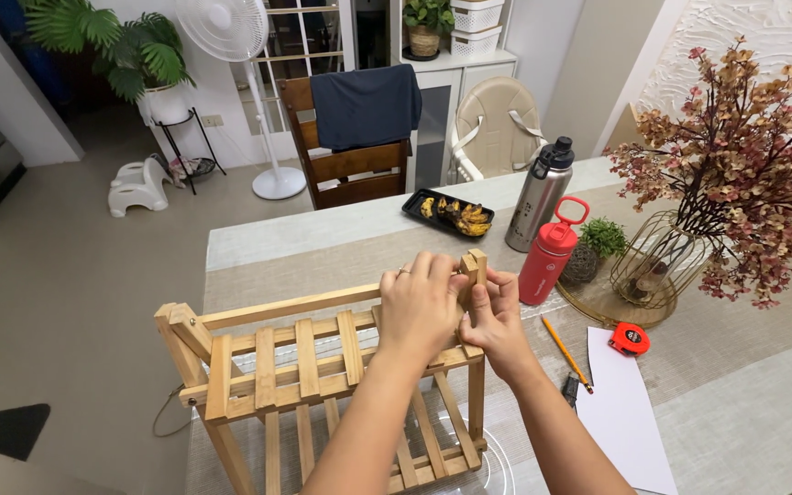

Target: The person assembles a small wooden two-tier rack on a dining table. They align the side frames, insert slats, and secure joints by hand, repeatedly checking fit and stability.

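Steadying wooden rack (313, 367) | left hand (420, 307) clasps top corner post, right hand (497, 321) pinches it | next, we judge: firm, aligned pressure.

Right past my hands (456, 312) the red bottle (550, 264) and steel flask (539, 194) crowd the rack corner (475, 268). Pencil (566, 353) and tape measure (630, 338) sit further right; bare table (323, 229) behind the rack is open.

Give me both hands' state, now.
Left hand: closed on the wooden rack's top corner.
Right hand: fingers pinching that corner post.
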